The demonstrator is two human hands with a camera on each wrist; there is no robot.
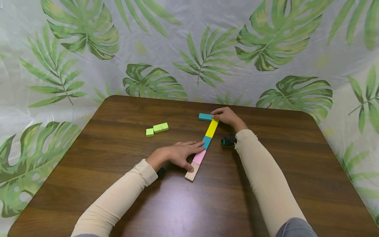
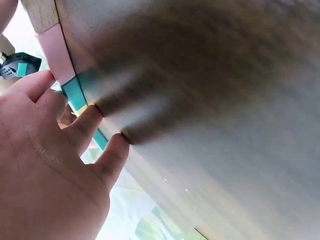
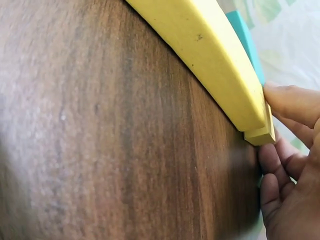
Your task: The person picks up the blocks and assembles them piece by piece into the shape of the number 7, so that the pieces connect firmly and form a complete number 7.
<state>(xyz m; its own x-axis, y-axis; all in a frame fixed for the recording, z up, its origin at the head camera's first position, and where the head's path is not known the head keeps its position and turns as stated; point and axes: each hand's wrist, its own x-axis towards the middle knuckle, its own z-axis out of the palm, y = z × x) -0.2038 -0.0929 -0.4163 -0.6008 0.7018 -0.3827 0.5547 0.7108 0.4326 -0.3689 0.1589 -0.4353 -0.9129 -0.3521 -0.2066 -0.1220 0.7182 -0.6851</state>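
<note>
A slanting row of flat blocks lies on the table: a bare wooden block point(image 1: 190, 175) nearest, then a pink block point(image 1: 199, 158), a teal block point(image 1: 207, 140) and a long yellow block point(image 1: 212, 128). My left hand point(image 1: 180, 154) rests along its left side, fingers extended, thumb on the wooden block and fingertips by the pink and teal ones. At the far end, my right hand point(image 1: 228, 117) pinches a small yellow block point(image 3: 261, 137) against the long yellow one. Another teal block point(image 1: 205, 117) sticks out leftward there, close to the right fingertips.
Two lime-green blocks, one longer point(image 1: 161, 127) and one small point(image 1: 149, 132), lie left of the row. A dark wrist device point(image 1: 228, 141) hangs under the right sleeve. Behind the wooden table point(image 1: 133, 115) hangs a leaf-patterned cloth point(image 1: 207, 49).
</note>
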